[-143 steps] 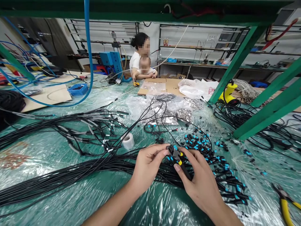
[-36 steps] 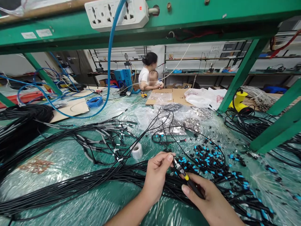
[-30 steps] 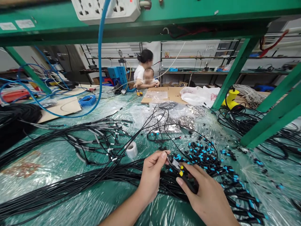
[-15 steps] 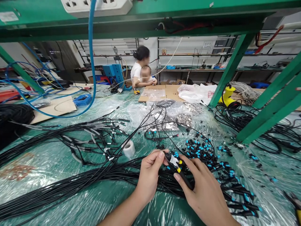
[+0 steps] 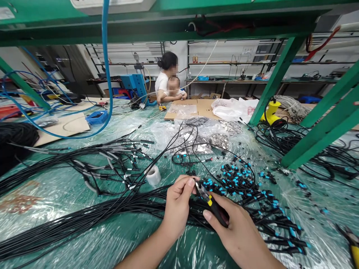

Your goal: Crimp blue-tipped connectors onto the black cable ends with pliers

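Observation:
My right hand (image 5: 235, 228) is wrapped round a pair of cutting pliers (image 5: 214, 209) with black and yellow handles. The metal jaws point up and left, right at the fingertips of my left hand (image 5: 179, 201). That hand is closed in a pinch of thumb and fingers; what it holds is small, dark and mostly hidden. Below both hands runs a thick bundle of black cables (image 5: 84, 220). Many of its ends, with black and bright blue tips (image 5: 288, 243), fan out at the right. A heap of small black and blue connectors (image 5: 235, 175) lies just beyond my right hand.
A clear film roll (image 5: 153, 175) stands left of my hands. Plastic bags of metal parts (image 5: 196, 144) lie farther back. Another pair of pliers (image 5: 350, 239) is at the right edge. Green posts (image 5: 316, 130) rise at right; a blue hose (image 5: 106, 56) hangs at left. A person (image 5: 164, 80) holds a child opposite.
The pliers have turned slightly in my right hand, and their jaws sit closer to my left fingertips. My left hand keeps its pinch, and the view has shifted slightly.

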The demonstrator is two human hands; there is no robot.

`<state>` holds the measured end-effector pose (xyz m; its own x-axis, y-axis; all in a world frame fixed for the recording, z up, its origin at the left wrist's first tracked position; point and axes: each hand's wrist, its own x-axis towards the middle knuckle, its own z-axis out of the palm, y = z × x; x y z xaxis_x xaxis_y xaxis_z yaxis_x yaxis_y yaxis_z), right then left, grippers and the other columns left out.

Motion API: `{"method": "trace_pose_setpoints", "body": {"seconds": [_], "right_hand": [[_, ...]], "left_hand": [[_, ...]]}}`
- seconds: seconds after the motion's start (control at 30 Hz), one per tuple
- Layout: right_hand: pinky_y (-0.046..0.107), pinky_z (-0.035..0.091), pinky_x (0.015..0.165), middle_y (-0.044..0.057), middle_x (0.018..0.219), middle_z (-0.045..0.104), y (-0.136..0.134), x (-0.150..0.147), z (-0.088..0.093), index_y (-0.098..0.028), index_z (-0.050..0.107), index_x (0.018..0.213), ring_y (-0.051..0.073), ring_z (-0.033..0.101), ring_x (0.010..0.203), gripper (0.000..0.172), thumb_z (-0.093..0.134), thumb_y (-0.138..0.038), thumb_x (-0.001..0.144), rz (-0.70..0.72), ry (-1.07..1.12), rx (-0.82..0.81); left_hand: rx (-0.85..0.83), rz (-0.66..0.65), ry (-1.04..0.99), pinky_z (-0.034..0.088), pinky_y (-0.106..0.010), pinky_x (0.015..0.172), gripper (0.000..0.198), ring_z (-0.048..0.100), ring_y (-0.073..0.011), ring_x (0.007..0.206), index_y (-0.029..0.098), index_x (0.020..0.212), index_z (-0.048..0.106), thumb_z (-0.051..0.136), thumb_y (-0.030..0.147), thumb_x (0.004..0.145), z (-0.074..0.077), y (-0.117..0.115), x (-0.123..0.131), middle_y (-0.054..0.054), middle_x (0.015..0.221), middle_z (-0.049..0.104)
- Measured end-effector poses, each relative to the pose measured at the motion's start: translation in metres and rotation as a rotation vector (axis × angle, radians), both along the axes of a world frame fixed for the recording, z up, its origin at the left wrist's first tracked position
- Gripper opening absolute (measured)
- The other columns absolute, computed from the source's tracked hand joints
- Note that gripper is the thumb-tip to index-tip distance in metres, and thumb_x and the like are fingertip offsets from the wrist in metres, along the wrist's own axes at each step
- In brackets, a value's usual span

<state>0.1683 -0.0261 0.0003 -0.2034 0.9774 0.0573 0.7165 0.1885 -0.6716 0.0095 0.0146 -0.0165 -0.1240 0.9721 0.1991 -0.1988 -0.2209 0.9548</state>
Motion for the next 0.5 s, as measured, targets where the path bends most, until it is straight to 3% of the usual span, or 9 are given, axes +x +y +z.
{"method": "trace_pose_setpoints", "body": {"seconds": [0.1,0.3,0.5], "right_hand": [[0.029,0.052,0.065,-0.001,0.094,0.066,0.0005,-0.0014,-0.0005,-0.036,0.056,0.124,0.018,0.063,0.076,0.034,0.051,-0.041,0.091,-0.005,0.024,-0.032],[0.041,0.052,0.081,0.005,0.111,0.060,0.0028,0.0013,-0.0066,-0.032,0.044,0.136,0.026,0.062,0.099,0.047,0.047,-0.049,0.092,-0.120,-0.186,0.148],[0.036,0.051,0.071,0.002,0.106,0.063,0.0021,0.0039,-0.0061,-0.036,0.049,0.130,0.024,0.065,0.087,0.038,0.044,-0.047,0.094,-0.091,-0.194,0.140]], "left_hand": [[-0.023,-0.024,-0.074,0.042,-0.028,0.073,0.026,0.054,-0.0171,0.077,0.018,0.071,0.070,0.061,0.034,0.089,-0.0009,-0.0008,0.0018,-0.004,0.082,0.059],[-0.031,-0.028,-0.120,0.041,-0.030,0.085,0.033,0.057,-0.0231,0.099,0.018,0.060,0.066,0.062,0.035,0.089,-0.0014,-0.0027,0.0051,-0.005,0.082,0.062],[-0.002,-0.029,-0.051,0.042,-0.029,0.082,0.028,0.057,-0.0204,0.093,0.018,0.067,0.069,0.060,0.032,0.090,-0.0031,-0.0033,0.0034,-0.004,0.081,0.059]]}}
